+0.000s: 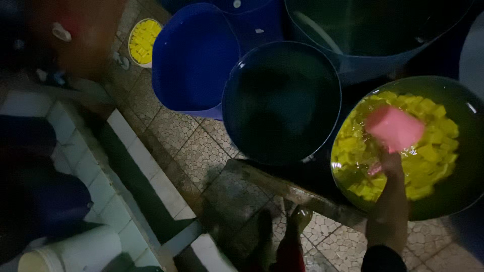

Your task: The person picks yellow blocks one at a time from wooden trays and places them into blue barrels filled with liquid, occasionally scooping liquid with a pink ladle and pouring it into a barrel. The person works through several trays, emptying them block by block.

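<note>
A pink scoop point(395, 128) is held by the right hand point(390, 168), fingers wrapped shut around its handle, over yellow cubes point(428, 161) in water inside a dark basin point(461, 199). An empty dark tub point(281, 103) and a blue bucket point(194, 58) are seen alongside on the tiled floor point(196, 151). The left hand is out of view.

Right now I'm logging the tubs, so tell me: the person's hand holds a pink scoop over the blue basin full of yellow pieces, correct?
Not quite. In the head view the right hand holds the pink scoop over the dark green basin full of yellow pieces. The blue basin sits further left and shows no such pieces.
</note>
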